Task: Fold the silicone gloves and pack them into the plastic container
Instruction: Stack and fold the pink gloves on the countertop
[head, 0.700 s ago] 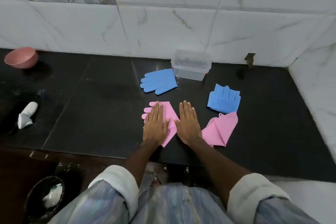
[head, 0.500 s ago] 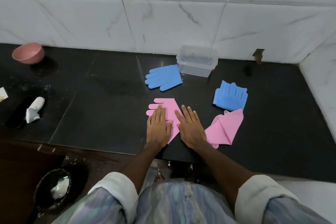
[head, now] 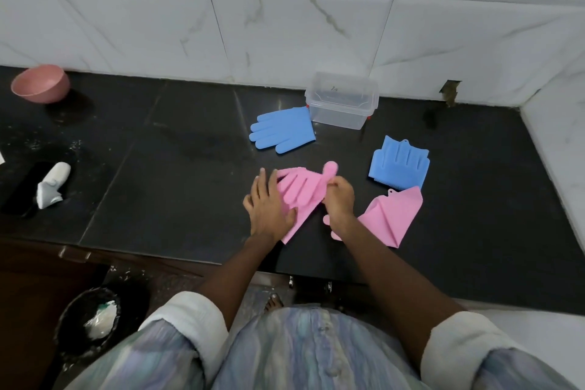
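**Pink glove held between both hands at the front of the counter**

On the black counter (head: 164, 187), close to its front edge and about midway along, lies a pink glove (head: 299, 191). The left hand (head: 269, 206) lies flat and open on the glove's left side, palm down, fingers spread, pressing it onto the surface. The right hand (head: 340, 196) is closed in a pinch on the glove's right edge and lifts that part off the counter, so one glove finger sticks up above the knuckles.

Just right of the right wrist lies a second pink glove (head: 391, 220), folded into a triangle, flat on the surface. Behind it, towards the right end, rests a folded blue glove (head: 399, 165); its near edge meets the top of the pink triangle. A third, unfolded blue glove (head: 283, 131) lies flat further back, its cuff touching the clear plastic container (head: 343, 104). The container stands at the back edge against the tiled wall (head: 285, 25), without a lid.

At the back left corner stands a pink bowl (head: 41, 84).
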